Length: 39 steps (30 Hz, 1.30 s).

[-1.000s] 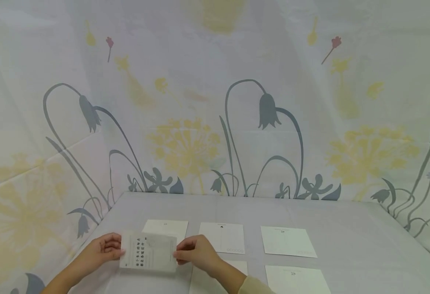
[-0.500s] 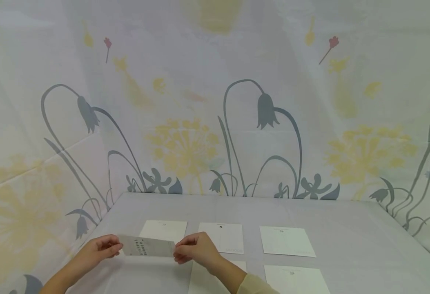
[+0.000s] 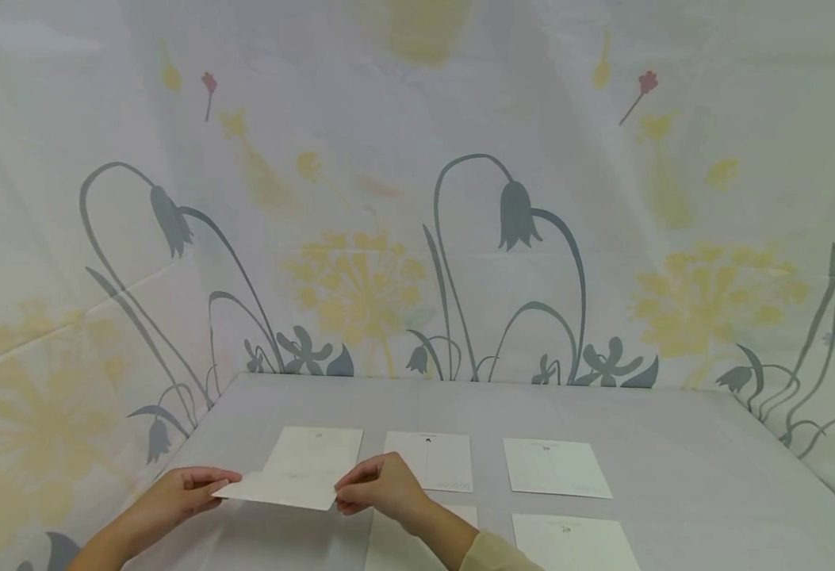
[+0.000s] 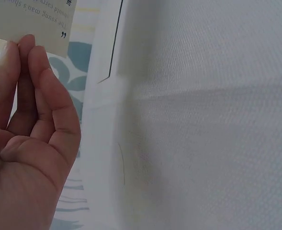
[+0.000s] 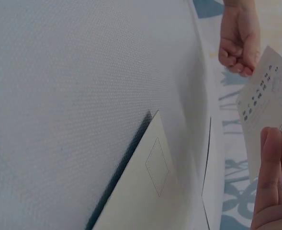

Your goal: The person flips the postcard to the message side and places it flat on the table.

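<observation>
A printed postcard (image 3: pixel 277 489) is stretched between both hands above the table, tilted nearly flat, its pale plain side facing up in the head view. The left hand (image 3: pixel 183 501) pinches its left end between thumb and fingertips. At the opposite end the right hand (image 3: pixel 386 490) pinches the right edge. From below, the left wrist view shows the card's (image 4: pixel 33 24) underside with English lettering and a quotation mark. Rows of dark characters appear on the card (image 5: pixel 265 103) in the right wrist view, with the left hand (image 5: pixel 240 40) at its far corner.
Several whitish cards lie in rows on the grey-white table: a back left card (image 3: pixel 317 448), a back middle card (image 3: pixel 429 461), a back right card (image 3: pixel 557 468), a front right card (image 3: pixel 574 543) and one (image 3: pixel 417 547) partly behind the right forearm. A flower-print cloth (image 3: pixel 403 198) encloses the table.
The postcard has tipped from showing its printed face to lying almost flat, plain side up. Both hands keep their hold at its ends and have barely shifted.
</observation>
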Available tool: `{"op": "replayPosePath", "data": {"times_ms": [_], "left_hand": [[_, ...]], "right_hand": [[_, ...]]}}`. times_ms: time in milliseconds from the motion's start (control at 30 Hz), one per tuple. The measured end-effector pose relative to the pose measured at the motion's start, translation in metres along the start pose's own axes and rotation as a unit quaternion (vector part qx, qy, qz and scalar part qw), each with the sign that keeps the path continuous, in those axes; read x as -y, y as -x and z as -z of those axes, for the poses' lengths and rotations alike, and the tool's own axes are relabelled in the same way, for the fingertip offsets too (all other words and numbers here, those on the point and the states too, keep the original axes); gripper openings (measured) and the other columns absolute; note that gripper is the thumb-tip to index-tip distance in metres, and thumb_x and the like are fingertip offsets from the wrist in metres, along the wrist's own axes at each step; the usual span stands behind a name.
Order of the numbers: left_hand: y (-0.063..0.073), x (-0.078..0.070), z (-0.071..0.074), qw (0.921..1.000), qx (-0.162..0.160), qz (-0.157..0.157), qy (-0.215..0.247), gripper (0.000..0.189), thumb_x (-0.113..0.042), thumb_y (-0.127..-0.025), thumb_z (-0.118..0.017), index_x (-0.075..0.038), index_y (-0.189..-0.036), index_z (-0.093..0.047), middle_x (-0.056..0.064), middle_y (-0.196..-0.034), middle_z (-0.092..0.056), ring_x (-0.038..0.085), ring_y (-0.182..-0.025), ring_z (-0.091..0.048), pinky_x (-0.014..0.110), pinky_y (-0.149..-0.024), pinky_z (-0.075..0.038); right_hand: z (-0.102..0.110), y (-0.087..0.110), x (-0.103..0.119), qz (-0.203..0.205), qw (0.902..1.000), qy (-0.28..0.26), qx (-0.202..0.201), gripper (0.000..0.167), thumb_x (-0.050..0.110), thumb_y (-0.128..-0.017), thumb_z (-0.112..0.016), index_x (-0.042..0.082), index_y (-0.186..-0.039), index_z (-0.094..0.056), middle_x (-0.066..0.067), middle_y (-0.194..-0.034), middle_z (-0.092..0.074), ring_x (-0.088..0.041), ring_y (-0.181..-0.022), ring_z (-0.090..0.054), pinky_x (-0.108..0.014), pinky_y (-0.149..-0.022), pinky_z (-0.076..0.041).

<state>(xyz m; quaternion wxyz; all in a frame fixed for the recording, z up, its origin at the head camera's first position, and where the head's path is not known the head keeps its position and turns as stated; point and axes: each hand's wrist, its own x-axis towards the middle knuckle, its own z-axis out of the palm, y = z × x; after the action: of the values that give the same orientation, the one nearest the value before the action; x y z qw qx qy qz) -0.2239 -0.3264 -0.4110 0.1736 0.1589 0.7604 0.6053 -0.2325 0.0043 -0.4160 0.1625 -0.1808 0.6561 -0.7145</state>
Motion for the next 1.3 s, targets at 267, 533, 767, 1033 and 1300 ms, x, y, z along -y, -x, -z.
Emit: {"op": "replayPosePath", "data": {"times_ms": [267,533,767,1033,1300], "left_hand": [[0.001,0.000,0.000,0.9994,0.001,0.028,0.021,0.032,-0.015,-0.095,-0.054,0.008,-0.117,-0.059,0.002,-0.112,-0.063,0.003,-0.095,-0.058,0.023,-0.081,-0.050],[-0.001,0.001,-0.003,0.9972,-0.005,0.052,0.053,0.032,-0.013,-0.094,-0.056,0.010,-0.116,-0.058,0.004,-0.106,-0.064,0.011,-0.090,-0.061,0.026,-0.078,-0.052],[-0.005,-0.001,-0.014,0.9978,-0.026,0.056,0.022,0.056,-0.012,-0.092,-0.058,0.021,-0.129,-0.033,0.008,-0.099,-0.066,0.017,-0.081,-0.062,0.029,-0.071,-0.054],[-0.007,0.001,-0.021,0.9949,-0.055,0.079,-0.027,0.055,-0.016,-0.090,-0.062,0.020,-0.125,-0.039,0.005,-0.097,-0.064,0.018,-0.082,-0.061,0.031,-0.069,-0.054],[-0.007,0.005,-0.022,0.9923,-0.063,0.097,-0.043,0.052,-0.015,-0.088,-0.064,0.018,-0.123,-0.042,0.003,-0.093,-0.062,0.019,-0.080,-0.059,0.033,-0.067,-0.054]], "right_hand": [[-0.002,-0.001,-0.002,-0.007,0.9997,0.024,-0.005,0.007,-0.008,-0.075,-0.069,-0.009,-0.083,-0.070,-0.016,-0.074,-0.068,-0.019,-0.062,-0.067,-0.032,-0.060,-0.056],[-0.004,0.001,-0.003,-0.015,0.9991,0.038,-0.008,0.006,-0.010,-0.073,-0.069,-0.009,-0.080,-0.069,-0.015,-0.071,-0.067,-0.019,-0.060,-0.066,-0.030,-0.058,-0.056],[-0.006,0.004,-0.006,-0.046,0.9935,0.092,-0.048,0.018,-0.011,-0.070,-0.071,-0.001,-0.083,-0.064,-0.008,-0.062,-0.063,-0.015,-0.054,-0.063,-0.026,-0.052,-0.054],[-0.011,0.006,-0.011,-0.047,0.9885,0.102,-0.102,0.039,-0.015,-0.067,-0.071,0.003,-0.099,-0.057,-0.007,-0.065,-0.058,-0.018,-0.051,-0.063,-0.026,-0.050,-0.053],[-0.016,0.008,-0.017,-0.047,0.9870,0.109,-0.108,0.046,-0.015,-0.067,-0.070,0.001,-0.107,-0.053,-0.005,-0.066,-0.058,-0.015,-0.051,-0.062,-0.024,-0.050,-0.052]]}}
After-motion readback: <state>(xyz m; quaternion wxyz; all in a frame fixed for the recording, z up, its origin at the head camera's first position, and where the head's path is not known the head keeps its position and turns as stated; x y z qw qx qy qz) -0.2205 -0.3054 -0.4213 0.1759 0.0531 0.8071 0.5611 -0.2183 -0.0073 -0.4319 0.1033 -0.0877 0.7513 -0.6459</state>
